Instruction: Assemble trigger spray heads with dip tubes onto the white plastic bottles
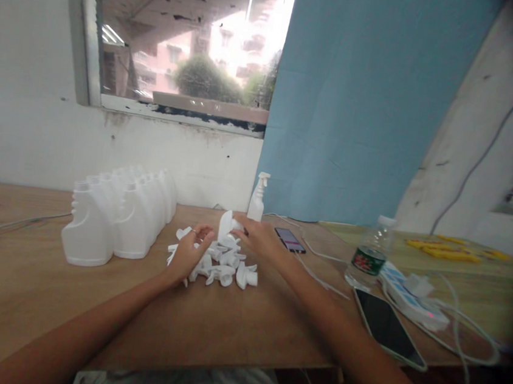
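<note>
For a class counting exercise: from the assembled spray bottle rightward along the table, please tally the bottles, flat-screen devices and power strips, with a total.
Bottles, the spray bottle and the drink bottle: 2
Flat-screen devices, the smaller device and the larger device: 2
Power strips, the white strip: 1
Total: 5

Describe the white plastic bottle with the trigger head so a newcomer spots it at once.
Find the light-blue curtain hanging beside the window. At its lower left edge, on the brown wooden table, stands a slim white plastic spray bottle. Unlike the white bottles grouped at left, it has a trigger head.
</note>
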`<state>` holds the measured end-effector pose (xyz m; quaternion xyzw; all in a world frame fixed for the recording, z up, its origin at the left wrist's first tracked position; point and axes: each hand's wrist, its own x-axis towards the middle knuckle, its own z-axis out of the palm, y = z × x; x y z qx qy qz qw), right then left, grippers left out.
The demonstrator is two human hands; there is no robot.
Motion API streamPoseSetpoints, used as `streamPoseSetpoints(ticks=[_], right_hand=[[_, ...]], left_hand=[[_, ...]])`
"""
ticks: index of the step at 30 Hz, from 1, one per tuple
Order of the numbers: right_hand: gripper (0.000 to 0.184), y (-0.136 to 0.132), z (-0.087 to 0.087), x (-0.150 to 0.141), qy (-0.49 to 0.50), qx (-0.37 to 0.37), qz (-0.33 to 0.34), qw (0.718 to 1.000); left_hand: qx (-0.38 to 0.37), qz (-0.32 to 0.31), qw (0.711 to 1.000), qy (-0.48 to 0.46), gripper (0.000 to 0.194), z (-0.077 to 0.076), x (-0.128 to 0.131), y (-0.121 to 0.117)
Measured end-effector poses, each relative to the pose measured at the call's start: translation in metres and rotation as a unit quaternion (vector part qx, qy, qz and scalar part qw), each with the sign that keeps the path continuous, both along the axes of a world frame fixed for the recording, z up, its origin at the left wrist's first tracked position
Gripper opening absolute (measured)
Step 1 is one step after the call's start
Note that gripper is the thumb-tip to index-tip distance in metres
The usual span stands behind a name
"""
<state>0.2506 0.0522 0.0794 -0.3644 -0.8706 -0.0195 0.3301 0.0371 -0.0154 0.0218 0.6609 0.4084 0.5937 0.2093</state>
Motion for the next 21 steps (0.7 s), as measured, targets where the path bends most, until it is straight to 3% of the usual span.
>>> streamPoseSetpoints(ticks=[3,5,8,10,12,16,21], right_hand=[[0.040,-0.019,-0.011,-0.028,-0.112,0.094,0.030,0.989],[0.040,-0.028,-0.015,-0.038,-0.124,0.119,0.052,0.984],[0.045,-0.038,-0.012,-0.041,-0.065,0.137,0.104,0.983],[0.045,-0.042,-0.004,-0.037,0.028,0.133,0.132,0.982],[0.044,-0.043,0.004,-0.031,0.152,0.106,0.148,0.971],[0.056,-0.041,0.012,-0.019,0.354,0.007,0.146,0.924],[0.077,-0.032,0.000,-0.015,0.381,-0.235,0.113,0.887]], left_hand=[[-0.025,-0.016,0.998,-0.053,0.043,0.003,-0.008,0.006],[-0.046,-0.033,0.995,-0.087,0.042,0.006,-0.011,0.008],[-0.083,-0.055,0.985,-0.144,0.037,0.015,-0.015,0.014],[-0.104,-0.069,0.974,-0.191,0.036,0.021,-0.020,0.020],[-0.121,-0.092,0.960,-0.235,0.036,0.026,-0.025,0.026],[-0.143,-0.132,0.935,-0.297,0.034,0.026,-0.034,0.031],[-0.177,-0.146,0.916,-0.328,0.038,0.015,-0.042,0.030]])
